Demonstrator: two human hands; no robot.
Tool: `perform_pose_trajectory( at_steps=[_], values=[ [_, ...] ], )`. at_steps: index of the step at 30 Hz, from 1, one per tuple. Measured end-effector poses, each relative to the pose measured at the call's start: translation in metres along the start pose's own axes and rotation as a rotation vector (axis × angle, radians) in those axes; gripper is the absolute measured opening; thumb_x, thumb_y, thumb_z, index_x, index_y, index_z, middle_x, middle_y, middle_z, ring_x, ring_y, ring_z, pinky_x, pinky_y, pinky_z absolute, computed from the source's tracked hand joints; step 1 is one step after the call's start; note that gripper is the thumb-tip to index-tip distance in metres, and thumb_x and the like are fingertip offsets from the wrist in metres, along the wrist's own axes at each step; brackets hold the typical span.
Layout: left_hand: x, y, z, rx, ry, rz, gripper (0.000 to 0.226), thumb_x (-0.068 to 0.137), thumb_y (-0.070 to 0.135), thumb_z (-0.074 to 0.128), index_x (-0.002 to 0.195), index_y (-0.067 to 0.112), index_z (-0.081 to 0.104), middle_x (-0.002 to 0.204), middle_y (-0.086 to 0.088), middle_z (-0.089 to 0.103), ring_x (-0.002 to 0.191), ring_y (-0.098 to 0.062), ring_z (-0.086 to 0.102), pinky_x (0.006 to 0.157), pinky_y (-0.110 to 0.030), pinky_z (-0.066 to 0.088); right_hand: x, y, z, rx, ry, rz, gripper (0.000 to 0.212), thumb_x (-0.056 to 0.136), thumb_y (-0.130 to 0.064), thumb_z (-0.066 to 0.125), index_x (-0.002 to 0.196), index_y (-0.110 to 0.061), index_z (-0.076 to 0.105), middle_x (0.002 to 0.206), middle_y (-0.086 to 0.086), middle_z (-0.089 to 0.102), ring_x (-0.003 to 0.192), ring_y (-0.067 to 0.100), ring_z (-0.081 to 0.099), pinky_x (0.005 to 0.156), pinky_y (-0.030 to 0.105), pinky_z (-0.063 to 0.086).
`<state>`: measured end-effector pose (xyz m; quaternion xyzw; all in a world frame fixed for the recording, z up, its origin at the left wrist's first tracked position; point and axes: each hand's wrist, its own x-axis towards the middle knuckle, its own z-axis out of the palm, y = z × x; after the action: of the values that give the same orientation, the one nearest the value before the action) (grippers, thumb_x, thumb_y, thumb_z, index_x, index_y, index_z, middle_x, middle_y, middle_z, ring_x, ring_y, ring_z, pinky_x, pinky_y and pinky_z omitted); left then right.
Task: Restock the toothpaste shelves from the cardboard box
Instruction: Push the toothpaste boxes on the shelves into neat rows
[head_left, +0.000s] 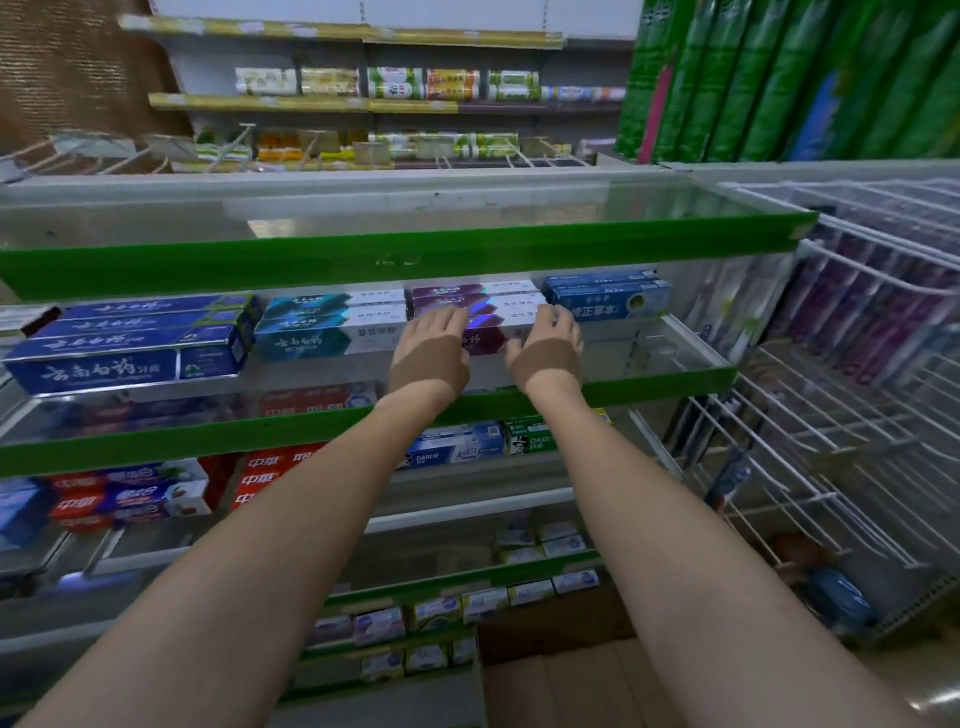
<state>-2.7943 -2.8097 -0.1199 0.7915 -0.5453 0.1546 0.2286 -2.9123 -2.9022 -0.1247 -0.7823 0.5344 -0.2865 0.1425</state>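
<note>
Both hands lay apart on the purple toothpaste boxes (498, 317) on the green-edged shelf (649, 387); left hand (431, 345) and right hand (548, 345) rested flat-fingered; lower boxes (457, 451) read DARLIE; the cardboard box (566, 680) sat below.

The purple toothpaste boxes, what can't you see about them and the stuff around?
- Purple toothpaste boxes, head view: both hands cover the front box's print.
- Left hand, right hand: fingertips hidden; grip unclear.
- Cardboard box: cut off by the bottom edge and arms.
- Far shelf packs: blurred, unreadable.
</note>
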Motion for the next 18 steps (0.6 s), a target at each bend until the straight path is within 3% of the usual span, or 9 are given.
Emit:
perform_pose_trajectory(
  at_steps=[5,10,18],
  values=[
    [0.003,0.004,-0.001,-0.048,-0.066,0.071,0.056,0.095,0.008,0.046,0.15,0.018,0.039,0.153,-0.004,0.044,0.142,-0.021,0.037,0.121,-0.038,0.024,0.0,-0.003,-0.003,0.072,-0.017,0.1,0.071,0.094,-0.016,0.063,0.154,-0.009,0.026,0.162,0.015,0.021,0.148,0.031,0.026,0.121,0.041,0.028],
    [0.015,0.025,-0.002,-0.14,-0.088,0.193,0.048,0.097,0.009,0.046,0.145,0.013,0.045,0.143,-0.007,0.053,0.13,-0.023,0.047,0.109,-0.035,0.036,0.012,0.002,-0.013,0.131,-0.039,0.141,0.071,0.091,-0.009,0.067,0.152,-0.011,0.031,0.159,0.011,0.03,0.143,0.032,0.037,0.118,0.043,0.035],
    [0.04,0.076,0.014,-0.158,-0.113,0.299,0.05,0.096,0.011,0.046,0.145,0.009,0.046,0.147,-0.012,0.049,0.135,-0.028,0.043,0.107,-0.038,0.035,0.027,0.066,-0.045,-0.18,-0.039,0.038,0.067,0.097,-0.009,0.054,0.157,-0.009,0.025,0.162,0.013,0.027,0.145,0.032,0.031,0.118,0.041,0.031]
  ],
)
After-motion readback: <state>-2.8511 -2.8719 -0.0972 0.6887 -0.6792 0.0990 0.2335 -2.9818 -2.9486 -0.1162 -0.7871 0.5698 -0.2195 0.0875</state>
